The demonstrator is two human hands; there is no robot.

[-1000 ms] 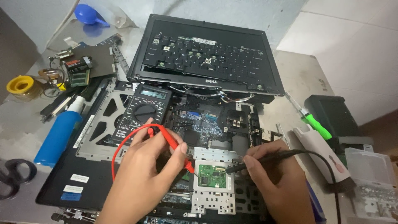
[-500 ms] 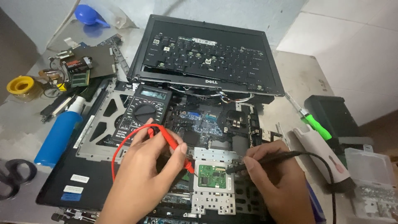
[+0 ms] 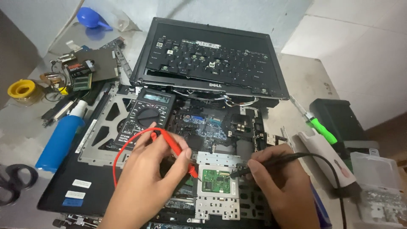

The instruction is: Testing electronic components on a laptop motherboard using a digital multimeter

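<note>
— Left hand (image 3: 148, 178): what is it doing?
— Its fingers are closed around a red probe (image 3: 180, 154), pinched like a pen. The tip touches the left edge of a small green circuit board (image 3: 216, 181) in a silver metal frame, near the table's front edge.

— And the right hand (image 3: 282, 182)?
— Closed on a black probe (image 3: 254, 165), whose tip meets the same board's upper right corner. Its black lead runs off toward the table's right edge.

— Where is the meter?
— A black multimeter (image 3: 146, 116) lies on the opened laptop base (image 3: 101, 140), just beyond the left hand, with the red lead looping to it.

— Anything else nearby?
— A detached keyboard panel (image 3: 210, 59) toward the back, a blue can (image 3: 59, 142) at the left, a green-handled screwdriver (image 3: 318, 125) at the right.
</note>
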